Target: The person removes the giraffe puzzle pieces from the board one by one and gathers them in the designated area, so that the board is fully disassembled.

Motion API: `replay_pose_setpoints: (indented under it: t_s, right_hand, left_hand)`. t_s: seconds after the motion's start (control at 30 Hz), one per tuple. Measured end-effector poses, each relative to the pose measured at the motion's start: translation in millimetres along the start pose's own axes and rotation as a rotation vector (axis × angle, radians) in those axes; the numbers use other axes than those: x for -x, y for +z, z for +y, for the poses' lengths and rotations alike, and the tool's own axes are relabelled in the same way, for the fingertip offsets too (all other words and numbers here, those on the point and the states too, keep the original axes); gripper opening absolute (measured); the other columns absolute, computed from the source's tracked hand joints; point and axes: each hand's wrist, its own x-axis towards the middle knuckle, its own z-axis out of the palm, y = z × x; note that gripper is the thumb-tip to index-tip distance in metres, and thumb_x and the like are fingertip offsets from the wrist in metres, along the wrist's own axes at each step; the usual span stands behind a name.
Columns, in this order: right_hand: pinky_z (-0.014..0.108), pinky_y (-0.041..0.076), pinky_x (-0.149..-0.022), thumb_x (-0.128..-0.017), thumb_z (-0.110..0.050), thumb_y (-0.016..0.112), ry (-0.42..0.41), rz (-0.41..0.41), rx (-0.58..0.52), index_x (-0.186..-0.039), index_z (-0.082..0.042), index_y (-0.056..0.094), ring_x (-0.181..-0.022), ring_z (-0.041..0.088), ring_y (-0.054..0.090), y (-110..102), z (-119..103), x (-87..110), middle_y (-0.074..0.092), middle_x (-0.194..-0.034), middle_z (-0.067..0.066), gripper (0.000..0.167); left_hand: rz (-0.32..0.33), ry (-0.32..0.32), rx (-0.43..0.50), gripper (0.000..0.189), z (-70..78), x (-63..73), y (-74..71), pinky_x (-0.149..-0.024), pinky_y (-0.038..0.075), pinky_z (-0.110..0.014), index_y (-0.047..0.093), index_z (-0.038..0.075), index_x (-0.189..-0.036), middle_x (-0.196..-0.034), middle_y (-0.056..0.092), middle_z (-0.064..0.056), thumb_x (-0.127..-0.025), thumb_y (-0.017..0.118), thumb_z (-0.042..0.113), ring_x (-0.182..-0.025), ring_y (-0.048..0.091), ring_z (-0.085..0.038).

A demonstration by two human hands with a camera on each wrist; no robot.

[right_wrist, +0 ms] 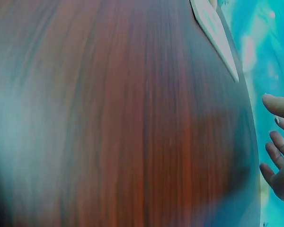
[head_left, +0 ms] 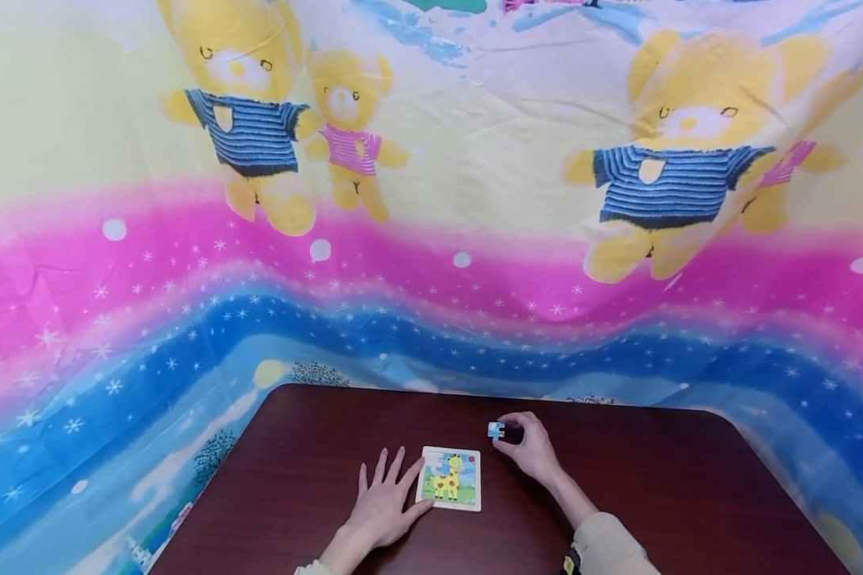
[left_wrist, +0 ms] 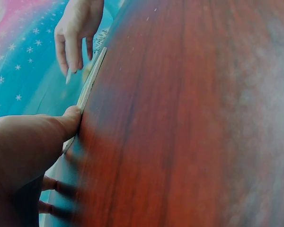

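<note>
A square giraffe jigsaw puzzle (head_left: 449,481) with a white border lies flat on the table. In the head view its upper left part shows a pale patch. My left hand (head_left: 383,509) rests at its left side, fingers spread and straight, thumb at the lower left corner. The left wrist view shows that thumb (left_wrist: 72,119) against the board's edge. Beyond the puzzle's upper right corner, my right hand (head_left: 534,454) pinches a small blue and white puzzle piece (head_left: 496,430) between thumb and forefinger, apart from the board. In the right wrist view the piece is mostly hidden.
The dark reddish-brown wooden table (head_left: 662,487) has rounded far corners. Behind it and at its sides hangs a colourful cloth (head_left: 431,295) printed with teddy bears and snowflakes.
</note>
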Motion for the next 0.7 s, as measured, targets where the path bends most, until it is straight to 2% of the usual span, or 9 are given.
replay_pose_setpoints:
  t_s: [0.13, 0.27, 0.37, 0.5, 0.7]
  right_hand:
    - [0.044, 0.057, -0.096, -0.09, -0.006, 0.088, 0.029, -0.007, -0.003, -0.124, -0.002, 0.076, -0.111, 0.029, 0.065, -12, 11, 2.0, 0.068, -0.124, 0.017, 0.036]
    - [0.028, 0.054, -0.082, -0.091, -0.003, 0.086, 0.054, -0.023, -0.034, -0.126, 0.001, 0.074, -0.095, 0.02, 0.064, -22, 21, 2.6, 0.071, -0.114, 0.016, 0.037]
    - [0.023, 0.051, -0.075, -0.092, 0.0, 0.085, 0.076, -0.037, -0.058, -0.127, 0.002, 0.073, -0.086, 0.015, 0.062, -29, 27, 2.8, 0.072, -0.106, 0.014, 0.038]
    - [0.023, 0.05, -0.075, -0.092, -0.001, 0.085, 0.085, -0.047, -0.039, -0.127, 0.002, 0.072, -0.087, 0.015, 0.06, -36, 32, 3.0, 0.071, -0.106, 0.013, 0.037]
    - [0.03, 0.051, -0.083, -0.09, -0.003, 0.087, 0.066, -0.031, 0.042, -0.124, 0.002, 0.075, -0.098, 0.023, 0.061, -39, 39, 1.2, 0.068, -0.112, 0.015, 0.036]
  left_hand:
    - [0.001, 0.0, 0.0, 0.076, -0.4, 0.7, 0.3, -0.126, 0.019, -0.087, 0.048, 0.023, -0.167, -0.178, 0.035, -0.022, -0.104, 0.064, 0.063, -0.166, 0.025, -0.055]
    - [-0.006, -0.002, 0.003, 0.076, -1.1, 0.0, 0.1, -0.126, 0.018, -0.087, 0.048, 0.023, -0.167, -0.179, 0.035, -0.022, -0.104, 0.064, 0.063, -0.167, 0.024, -0.055]
    - [-0.011, -0.008, 0.01, 0.076, -1.3, -0.8, -0.1, -0.127, 0.017, -0.087, 0.047, 0.024, -0.168, -0.179, 0.034, -0.022, -0.105, 0.063, 0.063, -0.167, 0.023, -0.055]
    - [-0.008, -0.01, 0.016, 0.076, -1.6, -1.3, 0.1, -0.127, 0.017, -0.087, 0.047, 0.024, -0.168, -0.179, 0.034, -0.021, -0.105, 0.063, 0.063, -0.168, 0.023, -0.054]
    - [0.005, -0.007, 0.012, 0.076, -0.9, 0.4, 0.3, -0.126, 0.018, -0.087, 0.048, 0.024, -0.167, -0.179, 0.035, -0.022, -0.104, 0.063, 0.063, -0.167, 0.024, -0.054]
